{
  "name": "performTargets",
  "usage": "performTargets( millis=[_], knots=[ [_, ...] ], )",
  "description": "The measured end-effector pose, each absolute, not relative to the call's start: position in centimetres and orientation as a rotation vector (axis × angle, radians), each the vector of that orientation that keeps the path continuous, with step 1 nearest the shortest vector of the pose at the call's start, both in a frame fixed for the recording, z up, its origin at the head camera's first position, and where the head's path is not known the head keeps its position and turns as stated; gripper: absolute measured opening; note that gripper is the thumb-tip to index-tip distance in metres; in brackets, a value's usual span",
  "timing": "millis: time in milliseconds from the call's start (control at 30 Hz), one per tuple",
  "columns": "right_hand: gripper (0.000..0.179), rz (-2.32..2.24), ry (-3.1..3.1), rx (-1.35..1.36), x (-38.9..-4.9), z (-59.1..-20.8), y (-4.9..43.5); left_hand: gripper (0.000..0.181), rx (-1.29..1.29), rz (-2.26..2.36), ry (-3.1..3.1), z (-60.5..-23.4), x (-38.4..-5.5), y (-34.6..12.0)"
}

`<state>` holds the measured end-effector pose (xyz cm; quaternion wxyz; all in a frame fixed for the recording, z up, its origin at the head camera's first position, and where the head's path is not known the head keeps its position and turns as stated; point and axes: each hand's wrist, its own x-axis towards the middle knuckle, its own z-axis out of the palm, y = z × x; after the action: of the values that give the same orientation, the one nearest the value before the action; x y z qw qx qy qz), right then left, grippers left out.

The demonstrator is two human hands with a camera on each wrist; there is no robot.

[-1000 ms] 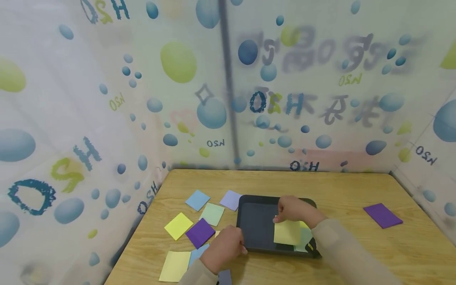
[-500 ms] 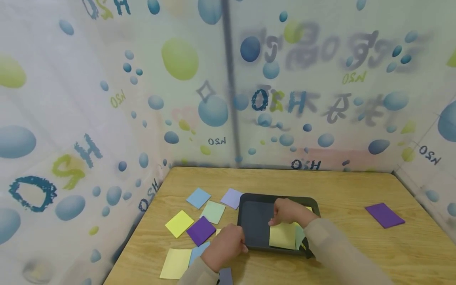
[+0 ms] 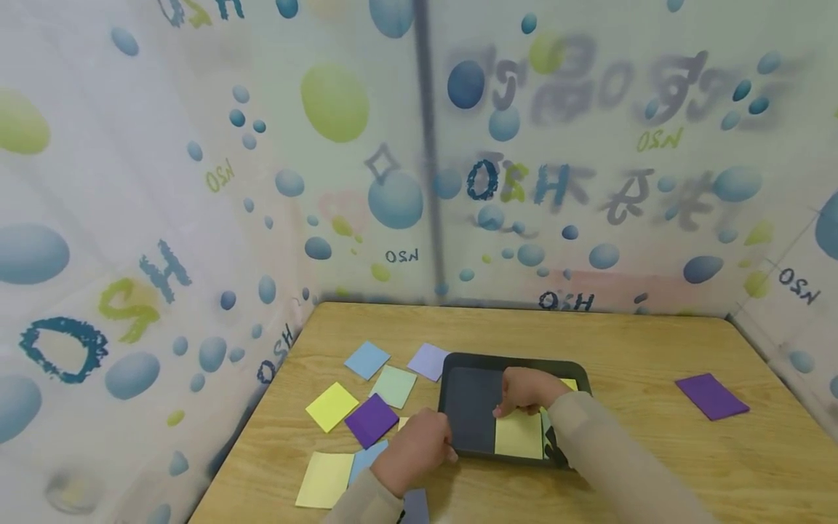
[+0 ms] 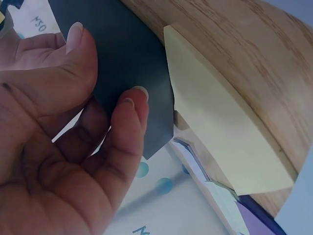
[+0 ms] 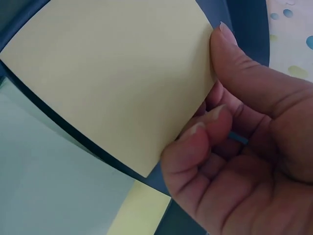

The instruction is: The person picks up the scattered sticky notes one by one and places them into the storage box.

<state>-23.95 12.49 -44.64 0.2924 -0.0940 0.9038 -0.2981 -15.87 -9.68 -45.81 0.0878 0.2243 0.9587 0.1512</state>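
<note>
A black tray (image 3: 468, 407) lies on the wooden table. My left hand (image 3: 419, 447) grips its near left side, thumb and fingers about the dark wall (image 4: 134, 54) in the left wrist view. Inside the tray, my right hand (image 3: 527, 388) pinches a pale yellow sticky note (image 3: 519, 434) by its far edge. That note lies flat or nearly flat on the tray floor. Beside it are a pale green sticky note (image 5: 54, 161) and a yellow one (image 5: 139, 208), both partly hidden in the head view by my right arm.
Left of the tray several sticky notes are spread, among them purple (image 3: 371, 421), bright yellow (image 3: 332, 407), light blue (image 3: 367, 360), green (image 3: 393, 386) and lilac (image 3: 428, 361). A purple note (image 3: 711, 397) lies far right. Printed curtains surround the table (image 3: 628, 342).
My right hand has carried the pale yellow note slightly left and lowered it to the tray floor, beside the green note it partly covered. My left hand stays on the tray's side.
</note>
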Motion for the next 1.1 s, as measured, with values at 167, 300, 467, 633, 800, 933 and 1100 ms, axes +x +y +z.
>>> performTargets(
  millis=[167, 300, 467, 633, 800, 933, 1100],
  knots=[
    [0.042, -0.822, 2.410, -0.232, -24.0, -45.5, 12.4, 0.013, 0.671, 0.446, 2.850, -45.8, -15.9, -9.6],
    [0.038, -0.823, 2.432, -0.267, -23.9, -45.9, 12.4, 0.014, 0.706, 0.433, 2.875, -46.0, -16.0, -9.7],
    [0.036, -0.824, 2.466, -0.283, -23.6, -46.2, 12.2, 0.014, 0.709, 0.428, 2.878, -46.3, -16.0, -9.8],
    [0.034, -0.807, 2.483, -0.260, -23.5, -46.4, 12.1, 0.013, 0.688, 0.441, 2.864, -46.1, -16.0, -9.8],
    [0.032, -0.791, 2.495, -0.252, -23.6, -46.5, 12.0, 0.012, 0.709, 0.451, 2.876, -46.0, -16.0, -9.8],
    [0.029, -0.792, 2.509, -0.261, -23.4, -46.4, 12.0, 0.013, 0.715, 0.443, 2.878, -46.0, -16.0, -9.8],
    [0.026, -0.833, 2.504, -0.261, -23.0, -46.0, 12.2, 0.014, 0.700, 0.447, 2.866, -46.0, -16.0, -9.7]
  ],
)
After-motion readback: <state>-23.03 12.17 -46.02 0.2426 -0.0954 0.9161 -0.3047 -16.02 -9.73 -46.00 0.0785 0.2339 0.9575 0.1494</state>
